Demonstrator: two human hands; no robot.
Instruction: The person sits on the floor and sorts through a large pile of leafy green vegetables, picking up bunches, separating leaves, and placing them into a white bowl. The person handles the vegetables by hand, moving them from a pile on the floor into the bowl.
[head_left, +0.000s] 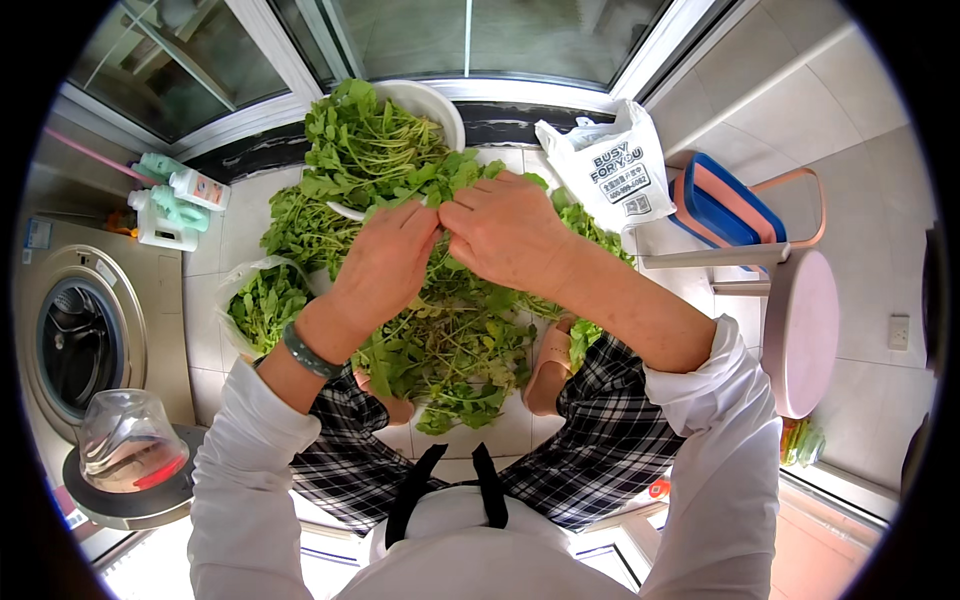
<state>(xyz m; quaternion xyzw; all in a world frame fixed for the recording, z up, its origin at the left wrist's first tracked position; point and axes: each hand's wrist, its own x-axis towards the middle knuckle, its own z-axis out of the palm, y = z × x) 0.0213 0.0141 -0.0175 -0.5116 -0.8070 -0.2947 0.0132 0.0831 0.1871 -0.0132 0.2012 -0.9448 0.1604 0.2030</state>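
My left hand (386, 262) and my right hand (510, 229) meet at the fingertips above the floor. Between them they pinch a sprig of leafy greens (459, 172), whose leaves show just beyond my fingers; the gripped stem is mostly hidden. Behind it a white basin (446, 112) is heaped with long-stemmed greens (360, 142), some hanging over its rim. Below my hands, a loose pile of stems and leaves (450, 345), partly yellowed, covers the tiles between my feet. A clear plastic bag (229, 307) at the left holds more greens (266, 304).
A white plastic carrier bag (611, 169) with printing stands at the right, beside a blue and pink folding tub (727, 202) and a tipped pink stool (801, 337). Detergent bottles (169, 217) and a washing machine (161, 315) are at the left. Glass doors (510, 41) rise ahead.
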